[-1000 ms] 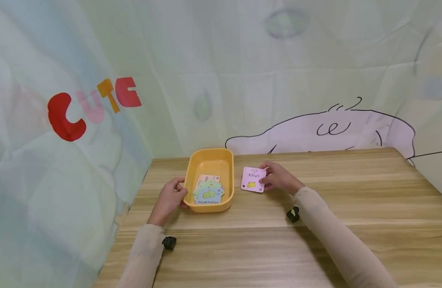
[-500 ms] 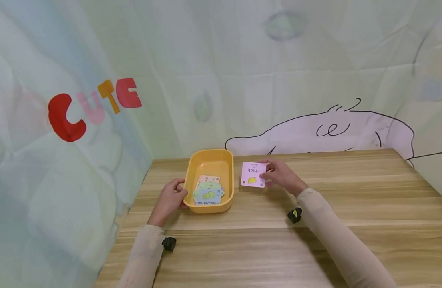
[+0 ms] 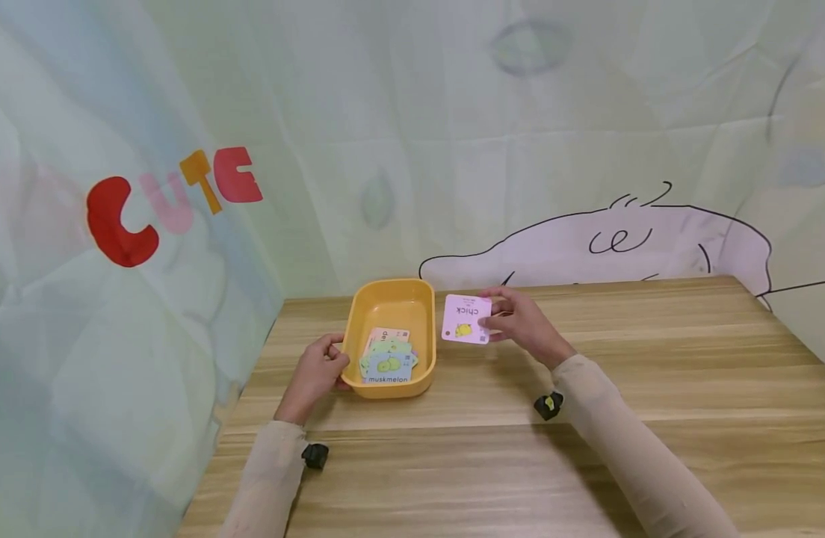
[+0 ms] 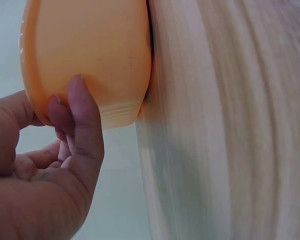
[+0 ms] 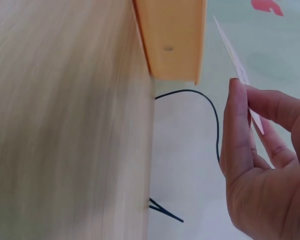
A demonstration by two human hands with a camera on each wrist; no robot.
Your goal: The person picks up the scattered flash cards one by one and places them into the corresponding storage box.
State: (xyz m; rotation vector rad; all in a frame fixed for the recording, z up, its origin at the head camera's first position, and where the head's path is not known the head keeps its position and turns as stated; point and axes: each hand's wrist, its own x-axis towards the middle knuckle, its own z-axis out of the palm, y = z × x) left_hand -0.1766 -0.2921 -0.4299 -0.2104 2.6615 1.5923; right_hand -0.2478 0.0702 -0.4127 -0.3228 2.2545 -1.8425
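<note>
In the head view a yellow plastic tray (image 3: 392, 292) stands on the wooden table. My left hand (image 3: 316, 373) pinches its left rim; the left wrist view has the thumb over the rim (image 4: 27, 75) and fingers against the outer wall. Several picture cards lie overlapping in the near part of the tray, a muskmelon card (image 3: 389, 366) on top and a pinkish card (image 3: 389, 334) partly covered. To the right of the tray, my right hand (image 3: 520, 321) pinches a pink chick card (image 3: 463, 310) by its edge. The right wrist view has this card edge-on, raised off the table.
The wooden table (image 3: 520, 478) runs back to a printed cloth backdrop (image 3: 359, 134) with a cartoon outline. At the left, another cloth side carries the colourful letters CUTE (image 3: 126, 224). Black camera mounts (image 3: 314, 455) sit at both wrists.
My right hand has lifted the chick card off the table and moved it slightly away from me and to the left. My left hand and the tray have stayed in place.
</note>
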